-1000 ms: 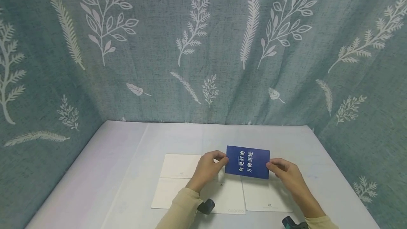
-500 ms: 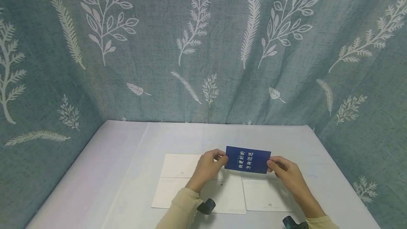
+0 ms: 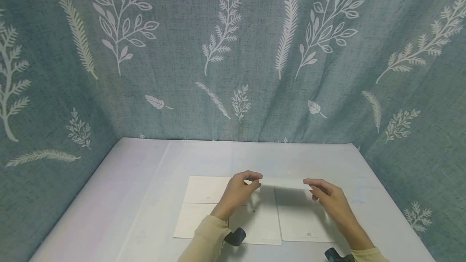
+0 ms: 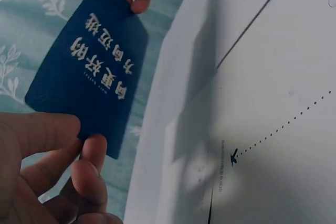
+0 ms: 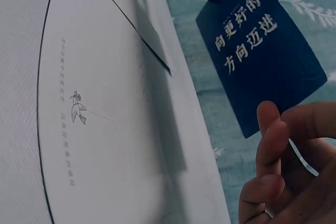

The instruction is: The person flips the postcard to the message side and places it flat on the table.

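Both hands hold a blue card with white Chinese characters, raised above the table. My left hand (image 3: 236, 194) pinches one short end, and my right hand (image 3: 330, 200) pinches the opposite end. In the left wrist view the blue face of the card (image 4: 86, 85) shows, tilted, with the left thumb and fingers at its near edge. The right wrist view also shows the blue card (image 5: 262, 72), its near end between the right thumb and fingers. From the head view only a thin pale strip appears between the hands, so the blue face is hidden there.
White cards lie side by side on the pale table (image 3: 145, 197): one at the upper left (image 3: 204, 191), one at the lower left (image 3: 193, 223), one in the middle (image 3: 256, 229) and one at the right (image 3: 306, 225). A blue-green leaf-patterned curtain (image 3: 174, 51) surrounds the table.
The blue card has tilted between the hands, so its blue face has gone from the head view and a thin pale strip shows. The hands have barely shifted.
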Demonstrator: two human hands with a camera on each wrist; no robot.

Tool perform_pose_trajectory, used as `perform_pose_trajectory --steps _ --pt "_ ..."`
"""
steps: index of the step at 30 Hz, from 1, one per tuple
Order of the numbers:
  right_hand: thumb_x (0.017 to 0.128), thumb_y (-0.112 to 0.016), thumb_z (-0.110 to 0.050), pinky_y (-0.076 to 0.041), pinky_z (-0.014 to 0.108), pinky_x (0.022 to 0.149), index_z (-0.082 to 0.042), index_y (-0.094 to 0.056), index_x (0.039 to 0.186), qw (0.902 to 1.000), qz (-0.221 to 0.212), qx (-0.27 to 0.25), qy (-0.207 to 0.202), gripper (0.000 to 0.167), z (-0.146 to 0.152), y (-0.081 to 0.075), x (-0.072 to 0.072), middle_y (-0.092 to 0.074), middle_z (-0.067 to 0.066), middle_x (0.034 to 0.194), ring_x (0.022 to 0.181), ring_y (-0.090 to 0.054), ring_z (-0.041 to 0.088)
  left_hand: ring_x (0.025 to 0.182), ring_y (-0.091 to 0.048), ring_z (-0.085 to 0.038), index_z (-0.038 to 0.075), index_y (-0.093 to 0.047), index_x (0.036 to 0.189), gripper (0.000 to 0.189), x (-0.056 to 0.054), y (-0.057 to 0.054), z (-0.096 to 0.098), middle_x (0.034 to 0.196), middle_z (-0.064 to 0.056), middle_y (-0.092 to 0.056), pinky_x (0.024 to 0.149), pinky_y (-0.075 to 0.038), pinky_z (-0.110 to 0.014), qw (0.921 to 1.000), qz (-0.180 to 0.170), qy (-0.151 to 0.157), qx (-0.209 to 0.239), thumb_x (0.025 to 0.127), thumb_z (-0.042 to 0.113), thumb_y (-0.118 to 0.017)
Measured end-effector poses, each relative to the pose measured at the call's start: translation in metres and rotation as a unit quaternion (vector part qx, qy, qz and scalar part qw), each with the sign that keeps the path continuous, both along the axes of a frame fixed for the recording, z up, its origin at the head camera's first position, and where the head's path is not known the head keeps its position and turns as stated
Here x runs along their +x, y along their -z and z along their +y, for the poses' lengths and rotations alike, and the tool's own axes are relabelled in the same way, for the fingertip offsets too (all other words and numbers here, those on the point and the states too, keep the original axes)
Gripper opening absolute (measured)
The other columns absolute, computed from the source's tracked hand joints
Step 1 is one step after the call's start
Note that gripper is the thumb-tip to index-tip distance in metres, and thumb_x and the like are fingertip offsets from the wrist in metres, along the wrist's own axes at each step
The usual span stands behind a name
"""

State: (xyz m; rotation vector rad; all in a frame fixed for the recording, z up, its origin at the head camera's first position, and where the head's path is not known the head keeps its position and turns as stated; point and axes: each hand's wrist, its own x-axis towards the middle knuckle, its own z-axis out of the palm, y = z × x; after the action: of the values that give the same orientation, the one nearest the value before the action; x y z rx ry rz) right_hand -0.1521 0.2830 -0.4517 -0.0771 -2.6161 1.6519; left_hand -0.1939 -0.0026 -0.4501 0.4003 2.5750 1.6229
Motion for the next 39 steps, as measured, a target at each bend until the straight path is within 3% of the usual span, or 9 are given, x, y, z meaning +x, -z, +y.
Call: perform_pose_trajectory --steps 4,9,13,18,25,30,32,39 --pt "0.104 -0.056 -0.02 -0.045 0.029 0.066 -0.009 -0.07 0.127 0.9999 -0.01 -0.008 0.006 0.029 0.001 -0.001 -0.001 -0.063 0.013 0.103 0.085 -0.057 0.018 0.083 -0.059 -0.013 0.016 -0.074 0.115 0.021 0.0 0.001 0.0 0.106 0.003 -0.069 0.072 -0.049 -0.034 0.9999 0.012 0.001 -0.005 0.098 0.017 -0.063" --pt "0.103 -0.053 -0.016 -0.046 0.028 0.068 -0.009 -0.069 0.127 0.9998 -0.014 -0.013 0.005 0.03 0.001 -0.001 0.0 -0.061 0.008 0.108 0.086 -0.058 0.017 0.081 -0.058 -0.014 0.017 -0.075 0.115 0.021 0.0 0.003 -0.001 0.107 0.002 -0.069 0.069 -0.048 -0.033 0.9999 0.016 0.005 -0.002 0.099 0.014 -0.062" --pt "0.105 -0.055 -0.028 -0.047 0.031 0.074 -0.01 -0.07 0.127 0.9998 -0.013 0.005 0.011 0.032 0.001 -0.001 0.001 -0.064 0.007 0.104 0.089 -0.057 0.017 0.079 -0.056 -0.014 0.016 -0.074 0.116 0.026 -0.001 0.003 0.001 0.105 0.003 -0.069 0.068 -0.047 -0.032 0.9998 0.02 0.006 -0.004 0.099 0.007 -0.056" --pt "0.101 -0.059 -0.044 -0.049 0.034 0.082 -0.011 -0.07 0.125 0.9989 0.007 0.042 0.019 0.042 0.0 0.002 0.002 -0.07 0.006 0.115 0.093 -0.058 0.016 0.076 -0.054 -0.013 0.017 -0.075 0.115 0.03 0.0 0.004 0.005 0.102 0.006 -0.069 0.069 -0.046 -0.031 0.9994 0.031 -0.004 -0.017 0.097 0.006 -0.053" --pt "0.097 -0.066 -0.044 -0.048 0.033 0.079 -0.012 -0.071 0.122 0.9959 0.041 0.078 0.02 0.041 0.0 0.004 0.004 -0.069 0.007 0.122 0.094 -0.061 0.017 0.095 -0.062 -0.015 0.019 -0.076 0.113 0.03 0.005 0.003 0.011 0.107 0.005 -0.072 0.082 -0.049 -0.038 0.9977 0.052 -0.028 -0.034 0.099 0.011 -0.05" --pt "0.095 -0.069 -0.043 -0.046 0.034 0.075 -0.013 -0.071 0.121 0.994 0.05 0.095 0.019 0.04 0.0 0.004 0.006 -0.069 0.009 0.12 0.095 -0.059 0.019 0.065 -0.055 -0.008 0.019 -0.077 0.108 0.02 0.007 0.006 0.014 0.109 0.004 -0.073 0.057 -0.045 -0.028 0.9942 0.078 -0.043 -0.06 0.097 0.019 -0.06" --pt "0.095 -0.07 -0.044 -0.046 0.034 0.076 -0.013 -0.072 0.12 0.9931 0.056 0.1 0.025 0.039 0.0 0.005 0.006 -0.07 0.008 0.119 0.094 -0.06 0.019 0.061 -0.052 -0.005 0.019 -0.077 0.107 0.017 0.007 0.008 0.015 0.103 0.005 -0.073 0.053 -0.043 -0.025 0.9916 0.097 -0.048 -0.07 0.095 0.02 -0.065" --pt "0.097 -0.068 -0.041 -0.048 0.031 0.075 -0.016 -0.066 0.129 0.9896 0.083 0.111 0.038 0.041 0.001 0.009 0.005 -0.073 0.008 0.112 0.09 -0.062 0.016 0.063 -0.052 -0.002 0.019 -0.077 0.102 0.013 0.007 0.011 0.017 0.094 0.009 -0.073 0.056 -0.043 -0.023 0.9879 0.115 -0.072 -0.077 0.091 0.019 -0.071"
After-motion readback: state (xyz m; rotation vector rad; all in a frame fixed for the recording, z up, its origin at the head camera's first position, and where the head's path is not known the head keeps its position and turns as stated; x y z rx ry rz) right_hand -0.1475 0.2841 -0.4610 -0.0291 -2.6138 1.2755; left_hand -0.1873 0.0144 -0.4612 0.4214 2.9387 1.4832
